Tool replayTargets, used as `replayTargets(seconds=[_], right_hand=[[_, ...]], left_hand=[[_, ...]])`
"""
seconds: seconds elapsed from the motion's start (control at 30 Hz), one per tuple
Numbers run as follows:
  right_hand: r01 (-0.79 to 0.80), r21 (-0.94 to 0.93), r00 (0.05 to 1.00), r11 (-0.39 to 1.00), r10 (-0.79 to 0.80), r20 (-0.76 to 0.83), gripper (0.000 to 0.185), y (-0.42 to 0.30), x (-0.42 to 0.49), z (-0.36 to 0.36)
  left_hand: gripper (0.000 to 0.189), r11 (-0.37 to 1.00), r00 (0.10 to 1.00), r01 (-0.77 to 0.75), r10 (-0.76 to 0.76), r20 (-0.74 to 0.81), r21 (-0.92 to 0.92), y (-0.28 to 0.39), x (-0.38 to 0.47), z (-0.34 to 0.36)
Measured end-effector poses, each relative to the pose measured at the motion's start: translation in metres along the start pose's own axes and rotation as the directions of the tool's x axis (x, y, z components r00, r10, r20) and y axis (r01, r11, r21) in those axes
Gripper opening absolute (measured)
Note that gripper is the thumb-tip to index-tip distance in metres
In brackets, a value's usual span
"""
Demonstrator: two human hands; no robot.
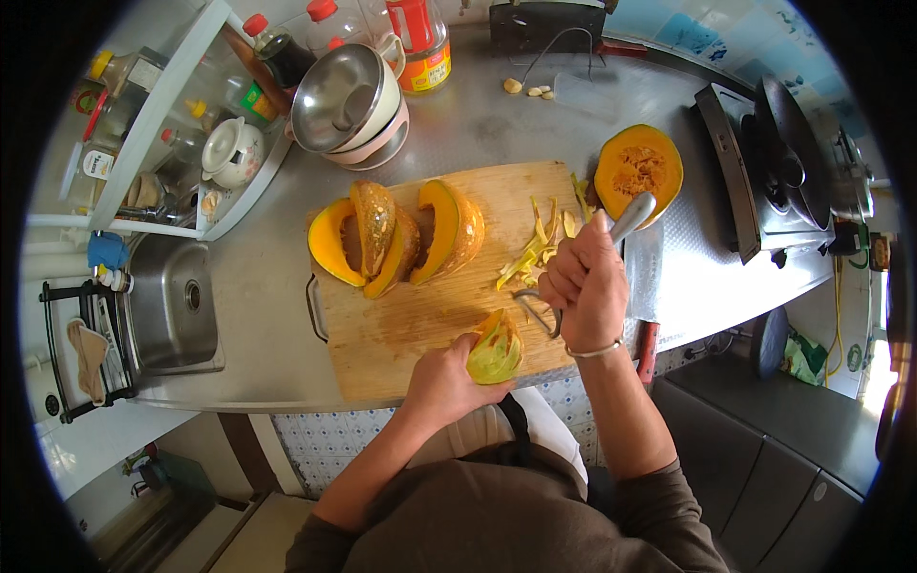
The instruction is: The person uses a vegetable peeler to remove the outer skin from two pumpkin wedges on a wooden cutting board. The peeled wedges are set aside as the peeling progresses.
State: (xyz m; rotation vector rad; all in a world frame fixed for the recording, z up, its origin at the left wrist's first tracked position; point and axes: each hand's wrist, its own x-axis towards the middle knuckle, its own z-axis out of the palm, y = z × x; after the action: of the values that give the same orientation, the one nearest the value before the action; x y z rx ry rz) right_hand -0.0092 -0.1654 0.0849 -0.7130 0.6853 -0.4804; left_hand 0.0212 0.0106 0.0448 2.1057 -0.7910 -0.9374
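Note:
My left hand (451,383) grips a partly peeled pumpkin wedge (496,349) at the front edge of a wooden cutting board (387,344). Its skin is stripped to pale green and yellow over much of the visible side. In my right hand (589,286) is a vegetable peeler (634,215); its grey handle sticks up past my thumb and its metal head hangs below my fist, apart from the wedge. Several unpeeled pumpkin wedges (451,229) rest on the board's left half. Peel strips (530,251) lie in a heap on its right side.
Right of the board are a pumpkin half (639,168) with seeds and a cleaver (645,286). A gas stove (759,179) with a wok (791,150) stands far right. Stacked bowls (344,100), bottles (279,50) and a corner shelf (243,186) are left, above the sink (175,308).

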Motion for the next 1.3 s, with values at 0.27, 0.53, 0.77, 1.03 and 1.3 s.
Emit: replayTargets(seconds=[0.27, 0.53, 0.77, 1.03, 1.3], right_hand=[[-0.235, 0.091, 0.971, 0.968, 0.229, 0.067, 0.043, 0.014, -0.027, 0.015], [-0.197, 0.065, 0.979, 0.978, 0.200, -0.041, 0.046, 0.017, -0.016, 0.012], [-0.334, 0.114, 0.942, 0.936, 0.327, 0.073, 0.042, 0.025, 0.018, -0.006], [-0.239, 0.040, 0.957, 0.970, 0.242, -0.158, 0.041, 0.039, 0.040, -0.033], [-0.149, 0.147, 0.989, 0.978, 0.144, 0.041, 0.041, 0.017, 0.029, -0.038]], left_hand=[[0.050, 0.997, 0.999, -0.037, 0.039, -0.025, 0.067, 0.006, 0.001, -0.002], [0.051, 0.996, 0.994, -0.089, 0.088, -0.066, -0.010, -0.002, 0.001, 0.004], [0.054, 0.997, 0.998, -0.050, 0.048, -0.035, -0.051, -0.007, 0.002, 0.005], [0.055, 0.990, 0.996, -0.082, 0.078, -0.042, -0.112, -0.010, -0.003, 0.006], [0.052, 0.952, 0.991, -0.126, 0.107, -0.080, -0.280, -0.019, -0.004, 0.009]])
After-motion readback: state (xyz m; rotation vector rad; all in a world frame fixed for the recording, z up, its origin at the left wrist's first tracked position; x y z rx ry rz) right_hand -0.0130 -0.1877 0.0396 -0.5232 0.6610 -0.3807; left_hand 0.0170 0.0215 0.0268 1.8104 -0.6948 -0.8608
